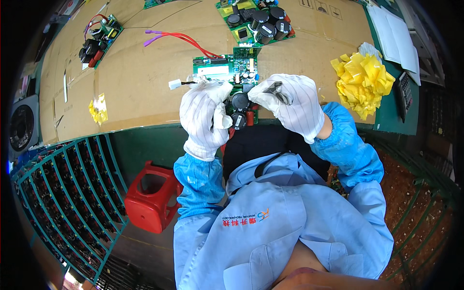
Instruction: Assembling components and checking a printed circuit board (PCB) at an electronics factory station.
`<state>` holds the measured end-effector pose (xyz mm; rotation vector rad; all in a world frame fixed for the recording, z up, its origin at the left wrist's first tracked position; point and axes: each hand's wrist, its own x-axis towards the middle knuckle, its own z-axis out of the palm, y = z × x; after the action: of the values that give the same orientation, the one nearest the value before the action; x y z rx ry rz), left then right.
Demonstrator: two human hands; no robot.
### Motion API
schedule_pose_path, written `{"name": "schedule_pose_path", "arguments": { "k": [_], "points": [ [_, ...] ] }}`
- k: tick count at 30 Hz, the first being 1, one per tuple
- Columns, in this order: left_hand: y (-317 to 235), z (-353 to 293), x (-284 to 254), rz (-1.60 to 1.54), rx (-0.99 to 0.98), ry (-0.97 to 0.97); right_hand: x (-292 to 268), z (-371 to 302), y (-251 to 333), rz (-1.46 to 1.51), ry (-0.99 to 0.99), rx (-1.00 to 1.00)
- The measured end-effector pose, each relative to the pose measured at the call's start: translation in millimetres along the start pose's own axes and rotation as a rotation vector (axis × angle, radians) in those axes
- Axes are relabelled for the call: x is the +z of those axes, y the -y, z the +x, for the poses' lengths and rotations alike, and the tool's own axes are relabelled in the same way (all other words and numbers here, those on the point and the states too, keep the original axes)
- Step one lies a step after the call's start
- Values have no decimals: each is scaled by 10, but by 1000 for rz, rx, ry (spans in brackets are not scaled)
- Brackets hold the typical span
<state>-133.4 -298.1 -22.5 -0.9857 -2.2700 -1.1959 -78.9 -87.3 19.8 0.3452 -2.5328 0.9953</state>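
Note:
A green circuit board (239,63) with black round capacitors (240,101) lies by the near edge of the bench, partly hidden by my hands. My left hand (205,116), in a white striped glove, is closed on the board's left side near a short cable with a white plug (174,84). From the right, my right hand (292,104), gloved alike with dark smudged fingertips, is closed in a pinch at the board's right edge beside the capacitors. Red wires with purple ends (181,37) stretch from the board to the upper left.
Another board (261,21) with large capacitors sits behind, and a smaller one (99,41) at far left. Yellow tape pieces (362,82) are bunched at right, near a calculator (405,94) and papers (394,36). A red stool (152,198) and green rack (72,193) stand below left.

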Motion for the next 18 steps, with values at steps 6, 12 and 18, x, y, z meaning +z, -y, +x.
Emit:
{"name": "schedule_pose_path", "arguments": {
  "k": [6,12,18],
  "points": [
    [-29,47,1,-10,10,-1,-13,-55,-74,16,85,-247],
    [-26,48,-4,-20,26,3,-33,16,-32,-60,191,-332],
    [-17,40,24,-34,34,-28,38,73,-59,3,245,-433]
  ]
}}
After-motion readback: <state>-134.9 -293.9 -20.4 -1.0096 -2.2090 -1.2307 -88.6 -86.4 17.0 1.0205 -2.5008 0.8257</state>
